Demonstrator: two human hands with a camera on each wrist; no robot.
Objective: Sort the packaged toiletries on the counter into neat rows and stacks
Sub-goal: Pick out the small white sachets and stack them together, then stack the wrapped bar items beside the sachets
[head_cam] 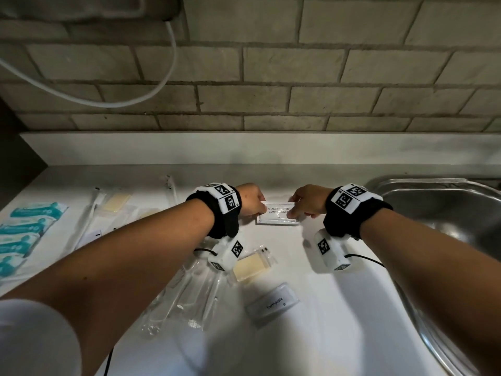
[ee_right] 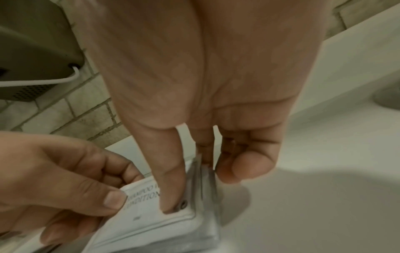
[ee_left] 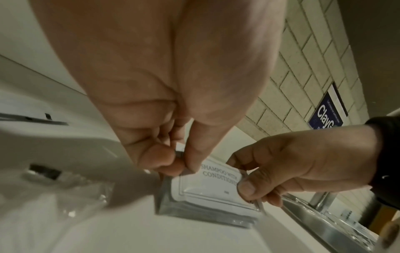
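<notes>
A small stack of white sachets (head_cam: pixel 276 216) printed "Shampoo with Conditioner" lies on the white counter (head_cam: pixel 339 308), mid-back. My left hand (head_cam: pixel 262 207) pinches the stack's left end between thumb and fingers. My right hand (head_cam: pixel 292 210) pinches the right end, its thumb pressed on the top sachet. The left wrist view shows the left hand (ee_left: pixel 181 164) at the stack's (ee_left: pixel 207 193) corner and the right hand (ee_left: pixel 249 186) opposite. In the right wrist view the right hand (ee_right: pixel 201 188) straddles the stack's (ee_right: pixel 151 220) edge, the left hand (ee_right: pixel 108 196) facing it.
Nearer me lie a toothpaste box (head_cam: pixel 272 305), a wrapped soap bar (head_cam: pixel 252 267) and clear-wrapped toothbrushes (head_cam: pixel 189 294). Teal packets (head_cam: pixel 24 226) line the left edge, with more wrapped soaps (head_cam: pixel 116 202) beside them. A steel sink (head_cam: pixel 447 213) sits to the right.
</notes>
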